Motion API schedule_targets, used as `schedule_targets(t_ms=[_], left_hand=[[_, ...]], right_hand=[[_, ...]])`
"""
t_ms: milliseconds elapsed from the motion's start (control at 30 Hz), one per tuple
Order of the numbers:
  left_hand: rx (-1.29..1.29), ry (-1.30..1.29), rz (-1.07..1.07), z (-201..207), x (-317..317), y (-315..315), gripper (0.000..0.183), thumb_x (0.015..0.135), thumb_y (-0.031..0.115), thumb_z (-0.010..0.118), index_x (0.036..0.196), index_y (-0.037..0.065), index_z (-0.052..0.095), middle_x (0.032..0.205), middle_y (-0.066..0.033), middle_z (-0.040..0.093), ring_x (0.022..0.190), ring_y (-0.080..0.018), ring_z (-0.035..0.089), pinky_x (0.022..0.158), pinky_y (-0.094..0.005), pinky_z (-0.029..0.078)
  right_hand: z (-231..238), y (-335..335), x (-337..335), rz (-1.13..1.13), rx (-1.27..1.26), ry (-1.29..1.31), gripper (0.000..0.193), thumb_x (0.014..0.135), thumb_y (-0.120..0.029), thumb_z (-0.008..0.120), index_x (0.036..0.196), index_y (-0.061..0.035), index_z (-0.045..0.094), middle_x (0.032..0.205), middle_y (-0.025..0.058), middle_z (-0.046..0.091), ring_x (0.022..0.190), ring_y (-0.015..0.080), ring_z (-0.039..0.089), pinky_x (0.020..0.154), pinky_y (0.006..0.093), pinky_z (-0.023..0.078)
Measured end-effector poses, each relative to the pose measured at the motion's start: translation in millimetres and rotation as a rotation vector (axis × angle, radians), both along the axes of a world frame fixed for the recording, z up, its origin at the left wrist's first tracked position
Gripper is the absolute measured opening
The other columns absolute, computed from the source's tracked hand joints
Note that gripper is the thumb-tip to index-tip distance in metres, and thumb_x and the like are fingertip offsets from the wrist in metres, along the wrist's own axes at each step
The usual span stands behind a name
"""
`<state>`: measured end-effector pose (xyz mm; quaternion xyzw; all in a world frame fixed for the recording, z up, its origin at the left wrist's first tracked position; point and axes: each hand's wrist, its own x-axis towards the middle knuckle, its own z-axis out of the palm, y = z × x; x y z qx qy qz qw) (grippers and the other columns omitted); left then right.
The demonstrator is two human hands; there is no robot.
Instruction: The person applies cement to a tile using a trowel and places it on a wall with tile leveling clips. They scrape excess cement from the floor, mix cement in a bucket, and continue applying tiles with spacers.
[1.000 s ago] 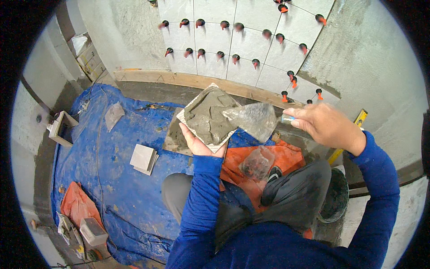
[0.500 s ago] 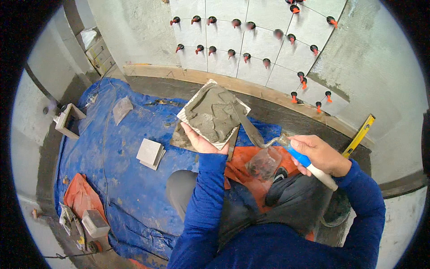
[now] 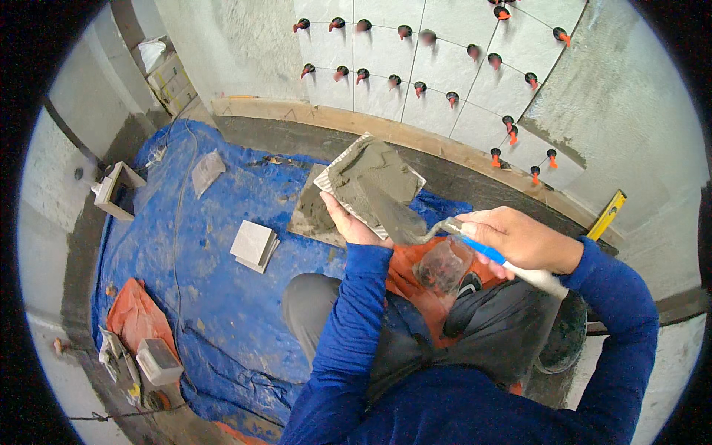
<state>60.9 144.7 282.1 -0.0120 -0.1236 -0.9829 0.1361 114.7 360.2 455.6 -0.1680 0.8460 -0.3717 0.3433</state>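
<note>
Well left of the held tile [image 3: 341, 161], there sat an open box [image 3: 124, 190], and nearer the person than that tile, a clear plastic container [image 3: 159, 362]. Closer in, left of the held tile and a touch nearer, a small stack of pale tiles [image 3: 254, 243] rested on the blue tarp [image 3: 222, 311]; a mortar-smeared board [image 3: 305, 215] lay just left of and below it. And here was the left hand [image 3: 354, 222], cupped firmly under the held tile's near side, the tile loaded with grey mortar [image 3: 377, 169]! The trowel [image 3: 397, 215] had its blurred blade across that tile's right part; whether it pressed in, you couldn't tell. Right of the tile, apart from the left, the right hand [image 3: 512, 239] was wrapped around the blue-and-white handle. Farther right of the tile stood a yellow level [image 3: 608, 215].
</note>
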Motion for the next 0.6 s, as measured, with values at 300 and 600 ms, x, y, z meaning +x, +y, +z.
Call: schedule_targets(t_ms=[300, 600], left_hand=[[0.158, 0.039, -0.061, -5, -5, -1, 0.075, 0.099, 0.069, 0.036, 0.148, 0.013, 0.048, 0.149, -0.0135, 0.052, 0.135, -0.0376, 0.051, 0.113, -0.0558, 0.040], [0.208, 0.051, -0.143, -1, -1, -3, 0.079, 0.097, 0.072, 0.039, 0.149, 0.013, 0.047, 0.149, -0.0143, 0.052, 0.134, -0.0374, 0.052, 0.112, -0.0562, 0.042]], right_hand=[[15, 8, 8, 0.276, 0.253, 0.759, 0.037, 0.102, -0.025, 0.054, 0.130, -0.0025, 0.062, 0.084, 0.0219, 0.066, 0.080, 0.0418, 0.064, 0.072, 0.0508, 0.049], [29, 17, 14, 0.282, 0.601, 1.114, 0.041, 0.097, -0.026, 0.063, 0.136, -0.0142, 0.062, 0.084, 0.0147, 0.060, 0.069, 0.0324, 0.062, 0.058, 0.0435, 0.048]])
